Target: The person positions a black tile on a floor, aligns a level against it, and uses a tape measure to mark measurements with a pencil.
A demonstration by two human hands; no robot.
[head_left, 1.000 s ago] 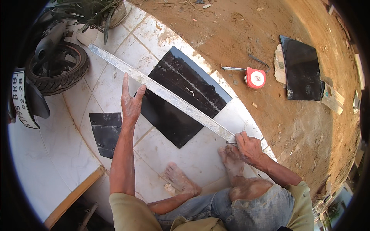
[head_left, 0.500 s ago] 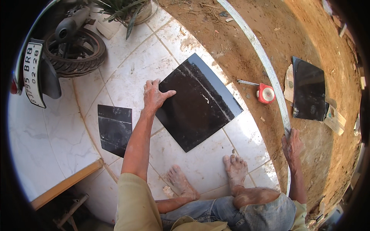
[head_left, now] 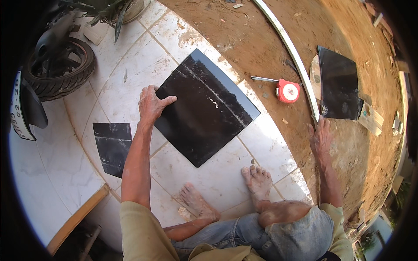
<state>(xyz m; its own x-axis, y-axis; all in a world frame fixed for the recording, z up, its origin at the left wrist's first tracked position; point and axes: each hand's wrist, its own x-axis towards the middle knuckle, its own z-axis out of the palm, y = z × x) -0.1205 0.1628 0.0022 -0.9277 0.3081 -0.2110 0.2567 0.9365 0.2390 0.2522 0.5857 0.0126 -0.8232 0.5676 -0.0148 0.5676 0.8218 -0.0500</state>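
Observation:
A large black glossy tile [head_left: 204, 113] with a pale chalky line lies askew on the white tiled floor. My left hand [head_left: 152, 104] grips its left corner edge, thumb over the top face and fingers along the side. My right hand [head_left: 321, 137] is closed at the near end of a long pale metal bar [head_left: 296, 56], which runs away over the dirt. A red tape measure [head_left: 287, 91] with a short length of blade out lies on the dirt, left of the bar. A smaller black tile piece [head_left: 114, 148] rests left of my left forearm.
Another black tile [head_left: 338, 85] lies on the dirt at right, with cardboard scraps [head_left: 370, 119] by it. A motorbike wheel [head_left: 61, 69] and a potted plant [head_left: 117, 13] stand at far left. Near left is a wood-edged raised slab [head_left: 78, 217]. My bare feet [head_left: 257, 182] are on the tiles.
The metal bar has shifted away from me, and its near end is now at my right hand instead of reaching past it. My left hand stays on the tile. The whole view has shifted.

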